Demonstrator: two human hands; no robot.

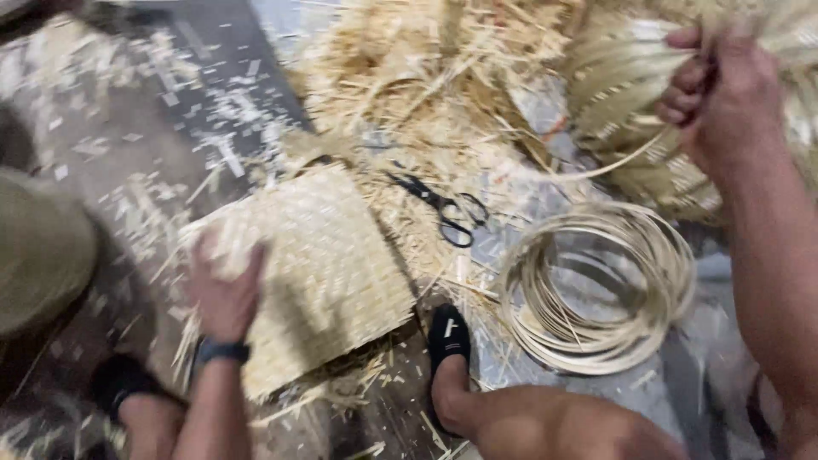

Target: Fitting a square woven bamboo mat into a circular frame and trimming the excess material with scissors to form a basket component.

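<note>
Your woven straw mat (pixel 328 273) lay on the floor (pixel 102 162) between your feet, looking light and pliable, likely to fray at its loose edges; a flat grip along a finished border would have suited it. Your left hand (pixel 223 294) pressed on its near corner, fingers curled over the weave. Your right hand (pixel 724 98) was closed around a thin, springy cane strip (pixel 613 163) above the coil of cane (pixel 596 285). Black scissors (pixel 447 209) lay among the straw scraps.

- A grey floor (pixel 111 153), littered with pale straw chips.
- On it: a flat woven straw mat (pixel 328 264), black scissors (pixel 447 211), a coil of pale cane (pixel 596 285), and a loose straw heap (pixel 417 77).
</note>
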